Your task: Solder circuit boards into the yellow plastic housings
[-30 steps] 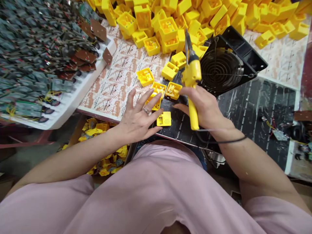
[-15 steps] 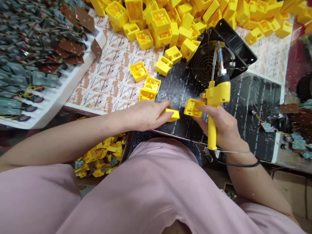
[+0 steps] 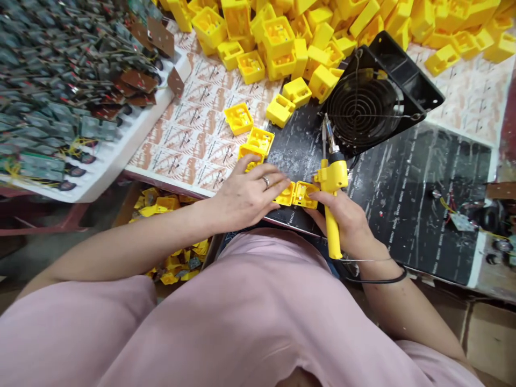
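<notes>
My left hand (image 3: 252,193) wears a ring. Its fingers close on a small open yellow plastic case (image 3: 284,194), while the index finger reaches over another yellow case (image 3: 252,153) just beyond. In my right hand (image 3: 346,217) is a yellow soldering gun (image 3: 334,180), its metal tip pointing away from me. The thumb and fingers of that same hand also pinch a second open yellow case (image 3: 305,194). These two held cases sit side by side, edges touching or nearly so, above the front of the black mat (image 3: 407,199). Small metal parts show inside the right one.
A black fan with a wire guard (image 3: 357,110) stands behind the gun tip. Yellow cases (image 3: 278,37) are heaped at the back. White foam trays of circuit boards (image 3: 121,148) lie left. A box of yellow pieces (image 3: 177,263) is below the table edge; wired boards (image 3: 461,220) lie right.
Both hands have drawn together, bringing the two yellow cases side by side. The left hand has turned palm-down with fingers spread further forward. The soldering gun has shifted left, off the fan's front.
</notes>
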A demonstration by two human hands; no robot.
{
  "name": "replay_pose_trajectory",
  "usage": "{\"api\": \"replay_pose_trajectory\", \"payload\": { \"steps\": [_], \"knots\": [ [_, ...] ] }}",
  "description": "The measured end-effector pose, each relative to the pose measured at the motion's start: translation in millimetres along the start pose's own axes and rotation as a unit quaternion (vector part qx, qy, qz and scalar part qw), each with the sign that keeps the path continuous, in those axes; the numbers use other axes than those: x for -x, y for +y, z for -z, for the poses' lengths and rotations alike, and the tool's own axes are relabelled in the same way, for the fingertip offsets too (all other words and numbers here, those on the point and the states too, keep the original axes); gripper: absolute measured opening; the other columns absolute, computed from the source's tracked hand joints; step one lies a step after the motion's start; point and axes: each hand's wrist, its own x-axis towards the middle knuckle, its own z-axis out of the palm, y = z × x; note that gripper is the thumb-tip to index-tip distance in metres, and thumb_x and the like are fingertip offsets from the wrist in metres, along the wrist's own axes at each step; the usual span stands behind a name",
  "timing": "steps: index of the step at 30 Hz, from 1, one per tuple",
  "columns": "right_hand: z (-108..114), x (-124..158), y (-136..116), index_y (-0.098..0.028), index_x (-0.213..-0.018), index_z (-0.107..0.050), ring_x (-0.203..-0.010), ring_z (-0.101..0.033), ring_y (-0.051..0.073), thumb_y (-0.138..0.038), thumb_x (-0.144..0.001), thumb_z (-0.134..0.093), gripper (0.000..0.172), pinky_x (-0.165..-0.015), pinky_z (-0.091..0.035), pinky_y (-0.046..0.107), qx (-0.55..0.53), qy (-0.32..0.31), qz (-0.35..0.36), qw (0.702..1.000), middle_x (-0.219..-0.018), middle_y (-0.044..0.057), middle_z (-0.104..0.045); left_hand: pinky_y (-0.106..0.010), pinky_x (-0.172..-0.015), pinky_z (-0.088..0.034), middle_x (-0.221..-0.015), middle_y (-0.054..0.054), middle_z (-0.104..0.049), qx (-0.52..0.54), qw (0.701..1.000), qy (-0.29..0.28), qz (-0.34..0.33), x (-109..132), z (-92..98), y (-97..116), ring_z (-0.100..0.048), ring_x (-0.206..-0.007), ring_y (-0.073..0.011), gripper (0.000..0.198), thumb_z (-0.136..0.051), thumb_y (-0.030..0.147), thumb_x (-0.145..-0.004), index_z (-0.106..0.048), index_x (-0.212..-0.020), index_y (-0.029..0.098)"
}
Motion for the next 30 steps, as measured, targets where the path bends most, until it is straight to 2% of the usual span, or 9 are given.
{"api": "replay_pose_trajectory", "payload": {
  "steps": [4,7,10,13,16,19,22,26,30],
  "knots": [
    [1.4,-7.3,-2.6,-0.029,-0.143,-0.062,-0.109,-0.081,0.029,-0.041,-0.106,-0.080,0.042,-0.107,-0.067,0.049,-0.018,-0.005,0.006,1.000,-0.115,0.007,-0.080,-0.067,-0.137,-0.037,-0.181,-0.017,-0.050,-0.001,0.999,0.039,0.034,12.9,8.3,-23.1,-0.049,-0.167,-0.0395,0.071,-0.068,0.053,-0.109,-0.047,-0.170,0.023],
    [-10.5,-18.2,-6.4,-0.030,-0.145,-0.062,-0.121,-0.079,0.034,-0.047,-0.099,-0.088,0.055,-0.115,-0.063,0.055,-0.040,0.011,0.012,0.999,-0.124,0.010,-0.080,-0.066,-0.131,-0.046,-0.175,-0.017,-0.057,0.006,0.996,0.020,0.090,17.1,14.7,-41.8,-0.054,-0.163,-0.0409,0.062,-0.067,0.038,-0.108,-0.053,-0.167,0.023],
    [-27.6,-29.1,-9.6,-0.029,-0.139,-0.063,-0.112,-0.079,0.030,-0.042,-0.106,-0.080,0.040,-0.110,-0.063,0.050,-0.039,0.005,0.038,0.998,-0.120,0.008,-0.080,-0.062,-0.121,-0.057,-0.157,-0.019,-0.073,-0.003,0.995,0.013,0.101,22.1,13.6,-49.8,-0.069,-0.147,-0.0406,0.052,-0.058,0.022,-0.108,-0.064,-0.159,0.017],
    [-34.5,-33.4,-9.5,-0.029,-0.135,-0.063,-0.104,-0.079,0.026,-0.037,-0.113,-0.070,0.024,-0.096,-0.065,0.040,-0.028,-0.009,0.037,0.999,-0.115,0.007,-0.080,-0.056,-0.113,-0.066,-0.160,-0.022,-0.070,0.031,0.999,0.002,0.017,30.9,12.9,-52.7,-0.074,-0.140,-0.0398,0.053,-0.053,0.011,-0.105,-0.068,-0.155,0.013],
    [-31.3,-32.0,-7.2,-0.028,-0.135,-0.061,-0.106,-0.079,0.026,-0.035,-0.112,-0.071,0.026,-0.094,-0.065,0.039,-0.029,-0.008,0.031,0.999,-0.116,0.007,-0.080,-0.051,-0.127,-0.058,-0.183,-0.014,-0.047,0.145,0.986,-0.063,-0.055,38.5,19.1,-56.5,-0.055,-0.164,-0.0328,0.069,-0.043,-0.001,-0.101,-0.068,-0.158,0.029],
    [-27.6,-29.8,-5.4,-0.028,-0.137,-0.061,-0.108,-0.079,0.026,-0.032,-0.111,-0.072,0.029,-0.107,-0.063,0.044,-0.028,-0.008,0.031,0.999,-0.118,0.007,-0.080,-0.052,-0.138,-0.047,-0.190,-0.014,-0.033,0.213,0.974,-0.075,-0.023,43.6,27.6,-56.8,-0.039,-0.175,-0.0299,0.077,-0.042,0.002,-0.106,-0.044,-0.176,0.033],
    [-28.4,-29.2,-4.8,-0.028,-0.142,-0.060,-0.115,-0.079,0.029,-0.038,-0.107,-0.080,0.041,-0.118,-0.059,0.052,-0.031,-0.001,0.020,0.999,-0.124,0.008,-0.080,-0.052,-0.135,-0.048,-0.183,-0.020,-0.044,0.204,0.978,-0.036,0.020,48.3,25.8,-46.7,-0.049,-0.168,-0.0349,0.077,-0.060,0.024,-0.110,-0.030,-0.182,0.026],
    [-29.3,-30.3,-8.0,-0.030,-0.139,-0.060,-0.111,-0.081,0.027,-0.036,-0.112,-0.072,0.031,-0.105,-0.068,0.049,-0.054,-0.008,0.027,0.998,-0.114,0.004,-0.080,-0.045,-0.117,-0.061,-0.147,-0.017,-0.076,0.145,0.984,0.018,0.098,49.6,10.3,-25.7,-0.074,-0.137,-0.0311,0.061,-0.061,0.032,-0.111,-0.049,-0.168,0.016],
    [-11.8,-37.1,-12.6,-0.033,-0.140,-0.058,-0.112,-0.083,0.029,-0.048,-0.113,-0.069,0.033,-0.103,-0.071,0.053,-0.069,-0.019,0.013,0.997,-0.111,0.003,-0.079,-0.052,-0.122,-0.057,-0.154,-0.013,-0.074,0.155,0.982,0.026,0.103,39.5,12.2,-36.9,-0.070,-0.142,-0.0326,0.057,-0.059,0.049,-0.111,-0.058,-0.159,0.018]
  ]
}}
